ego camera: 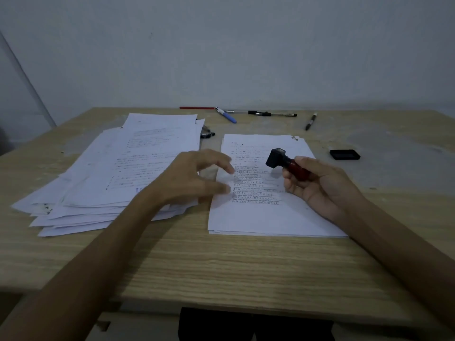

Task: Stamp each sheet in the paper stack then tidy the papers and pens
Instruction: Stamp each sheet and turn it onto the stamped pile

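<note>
i am holding the stamp (286, 164) in my right hand (320, 187) — fingers curling round its red handle, black head tilting up and toward the left, off the paper. the hand is hovering over the right part of the neat paper stack (266, 217), which is lying a little right of the middle of the desk (221, 267), its near edge well back from the desk's near edge. the top sheet is showing printed lines and handwriting; no stamp mark that i can make out on it.

my left hand (194, 179) is holding nothing — fingers spreading loosely, lightly bent, blurring at the tips, reaching over the gap between the two piles with the fingertips above the left edge of the neat stack. whether they are touching the sheet i cannot tell.

the loose pile (110, 173) is sprawling over the left half of the desk, sheets fanning out unevenly, a blue mark showing near my left wrist. a dark pen (208, 134) is poking out from under its far right corner.

along the far edge: a red pen (197, 108), a blue pen (227, 116), a black pen (273, 114) lying lengthwise, and further right a marker (311, 121) lying at a slant. the black ink pad (344, 154) is sitting on the right side of the desk, apart from the neat stack.
</note>
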